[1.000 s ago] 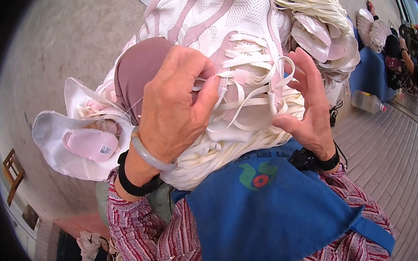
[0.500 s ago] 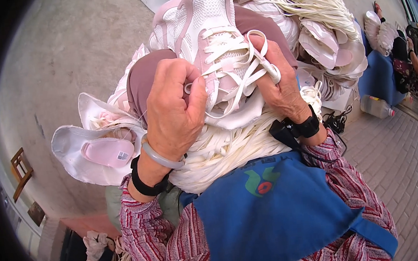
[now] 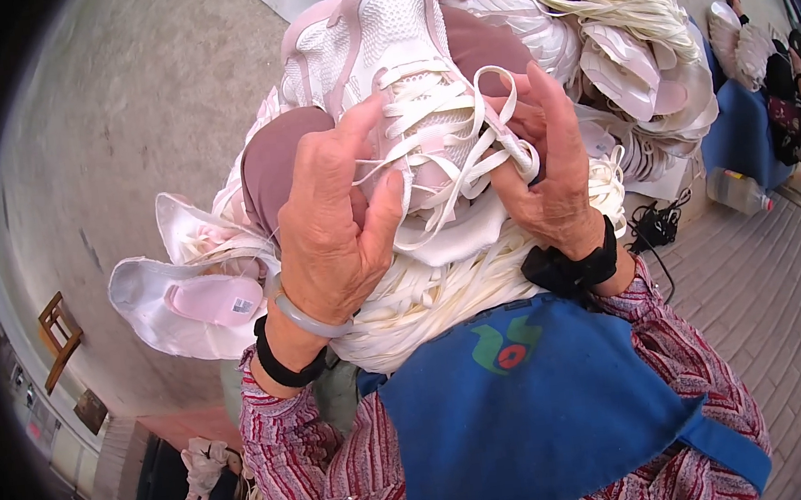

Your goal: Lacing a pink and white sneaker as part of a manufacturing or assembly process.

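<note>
Left of centre, the left hand (image 3: 327,223) angled upward, thumb and forefinger parted beside the pink-and-white shoe upper (image 3: 430,169), which lay upper centre, toe toward the top edge. Right of centre, the right hand (image 3: 559,184) curved about a white lace loop (image 3: 508,143), grip unclear.

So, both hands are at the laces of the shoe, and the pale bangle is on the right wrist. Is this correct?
Not quite: the head view shows the pale bangle on the left wrist. The left hand and right hand are indeed at the laces of the shoe.
</note>
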`<state>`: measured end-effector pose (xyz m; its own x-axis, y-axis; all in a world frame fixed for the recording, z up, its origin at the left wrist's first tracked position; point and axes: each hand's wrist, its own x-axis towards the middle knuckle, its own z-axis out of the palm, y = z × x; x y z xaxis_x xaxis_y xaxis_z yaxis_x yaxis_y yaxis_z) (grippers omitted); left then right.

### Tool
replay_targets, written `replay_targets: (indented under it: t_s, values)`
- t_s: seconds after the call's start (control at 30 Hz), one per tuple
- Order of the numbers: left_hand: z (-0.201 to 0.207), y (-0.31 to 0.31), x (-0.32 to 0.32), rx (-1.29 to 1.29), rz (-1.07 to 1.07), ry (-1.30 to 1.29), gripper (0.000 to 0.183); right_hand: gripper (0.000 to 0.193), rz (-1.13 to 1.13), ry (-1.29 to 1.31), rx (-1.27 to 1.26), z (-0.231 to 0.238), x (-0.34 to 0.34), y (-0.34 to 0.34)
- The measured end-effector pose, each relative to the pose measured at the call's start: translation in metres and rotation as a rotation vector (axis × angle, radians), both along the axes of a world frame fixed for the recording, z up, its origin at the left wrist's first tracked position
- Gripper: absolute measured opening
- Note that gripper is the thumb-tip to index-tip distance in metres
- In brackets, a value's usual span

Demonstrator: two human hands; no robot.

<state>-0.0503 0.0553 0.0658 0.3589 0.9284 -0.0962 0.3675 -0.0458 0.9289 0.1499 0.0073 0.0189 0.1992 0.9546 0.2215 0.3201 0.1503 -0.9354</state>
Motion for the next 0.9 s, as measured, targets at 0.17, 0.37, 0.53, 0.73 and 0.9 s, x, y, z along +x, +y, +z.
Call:
replay_targets:
  t_s: [0.17,0.37,0.53,0.73,0.9]
  values:
    - [-0.012,-0.001,-0.006,0.298,-0.152,0.135,0.038,0.066,0.170,-0.356,0.079,0.006,0.016,0.006]
    - [-0.015,-0.002,-0.005,0.221,-0.077,0.055,0.028,0.058,0.161,-0.343,0.028,0.004,0.016,0.007]
    - [-0.017,0.001,-0.007,0.269,-0.087,0.074,0.011,0.056,0.130,-0.244,-0.051,0.001,0.013,0.002]
    - [-0.017,-0.006,-0.009,0.070,-0.025,-0.002,0.022,0.063,0.106,-0.106,-0.066,-0.006,0.010,-0.001]
    - [-0.013,-0.011,-0.018,0.094,-0.074,-0.031,0.024,0.064,0.085,-0.045,-0.111,-0.010,0.009,-0.002]
